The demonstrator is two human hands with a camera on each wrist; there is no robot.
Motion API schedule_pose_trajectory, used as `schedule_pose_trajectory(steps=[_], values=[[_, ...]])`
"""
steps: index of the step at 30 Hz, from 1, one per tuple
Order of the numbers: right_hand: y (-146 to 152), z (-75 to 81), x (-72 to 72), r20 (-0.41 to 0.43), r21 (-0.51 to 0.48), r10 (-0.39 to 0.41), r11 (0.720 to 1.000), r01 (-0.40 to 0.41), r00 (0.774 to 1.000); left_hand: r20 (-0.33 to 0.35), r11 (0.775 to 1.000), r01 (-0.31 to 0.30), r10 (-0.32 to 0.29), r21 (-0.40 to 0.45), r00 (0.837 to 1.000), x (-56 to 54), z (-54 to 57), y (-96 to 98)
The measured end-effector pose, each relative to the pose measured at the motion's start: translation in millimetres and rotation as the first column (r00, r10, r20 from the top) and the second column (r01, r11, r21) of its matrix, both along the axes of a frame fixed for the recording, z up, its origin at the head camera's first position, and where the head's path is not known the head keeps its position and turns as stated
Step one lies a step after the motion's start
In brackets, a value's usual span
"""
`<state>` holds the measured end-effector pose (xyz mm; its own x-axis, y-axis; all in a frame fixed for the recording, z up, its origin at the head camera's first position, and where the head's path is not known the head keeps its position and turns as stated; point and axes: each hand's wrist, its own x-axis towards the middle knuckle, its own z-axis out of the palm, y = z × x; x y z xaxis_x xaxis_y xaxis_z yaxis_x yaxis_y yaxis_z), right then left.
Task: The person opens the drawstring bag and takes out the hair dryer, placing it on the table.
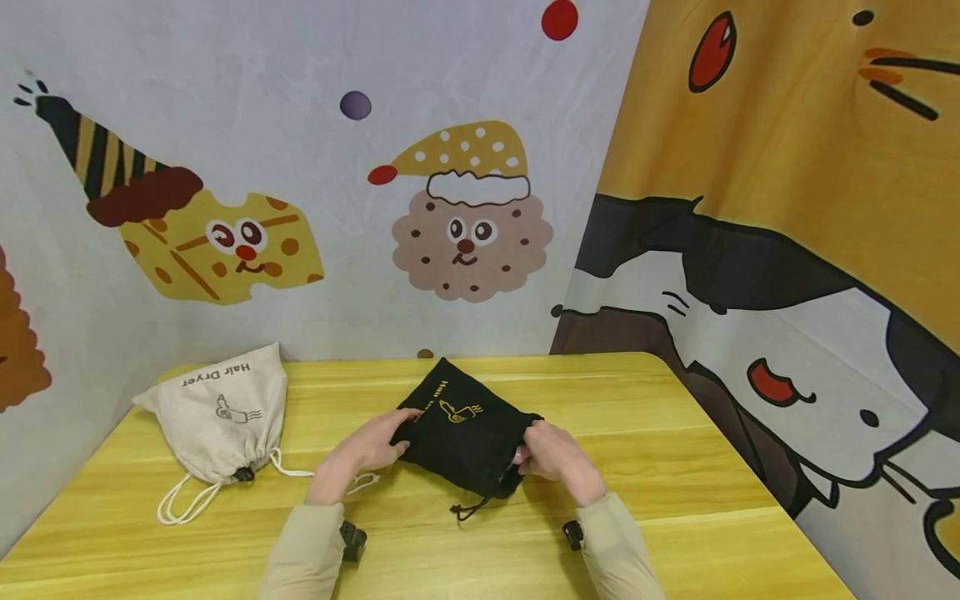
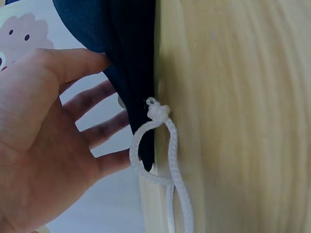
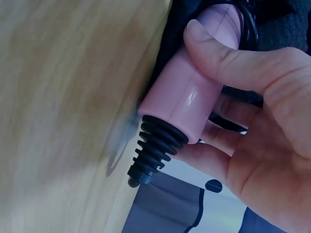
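A black drawstring bag point(image 1: 461, 433) with gold hair-dryer print lies tilted on the table. My left hand point(image 1: 373, 443) holds its left end, thumb on the near side; in the left wrist view the other fingertips of the left hand point(image 2: 53, 121) pass out of sight behind the cloth. At the bag's right-hand mouth, my right hand point(image 1: 557, 454) grips a pink hair dryer handle point(image 3: 187, 92), thumb across it and fingers curled behind. A ribbed black cord sleeve point(image 3: 155, 148) sticks out of the handle's end. The bag hides the rest of the dryer.
To the left lies a cream drawstring bag point(image 1: 225, 408) labelled "Hair Dryer", its white cords point(image 1: 187, 504) trailing on the wooden table point(image 1: 450, 567). One knotted white cord point(image 2: 158, 112) reaches close to my left hand. A cartoon-printed curtain point(image 1: 337, 233) hangs behind the table.
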<state>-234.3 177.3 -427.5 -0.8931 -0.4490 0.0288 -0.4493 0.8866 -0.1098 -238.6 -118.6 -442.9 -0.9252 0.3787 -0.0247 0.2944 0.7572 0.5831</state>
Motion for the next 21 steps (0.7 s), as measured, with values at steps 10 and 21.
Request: schedule_pose_trajectory(steps=[10, 21], values=[[5, -0.3, -2.0, -0.024, -0.021, 0.059, 0.998, -0.059, 0.998, 0.032, 0.999, -0.001, 0.003, -0.046, 0.999, 2.9, 1.2, 3.0], [12, 2.4, -0.5, -0.048, 0.013, 0.112, 0.994, -0.112, 0.992, 0.033, 0.996, 0.004, -0.001, -0.089, 0.999, 5.4, 1.7, 3.0]])
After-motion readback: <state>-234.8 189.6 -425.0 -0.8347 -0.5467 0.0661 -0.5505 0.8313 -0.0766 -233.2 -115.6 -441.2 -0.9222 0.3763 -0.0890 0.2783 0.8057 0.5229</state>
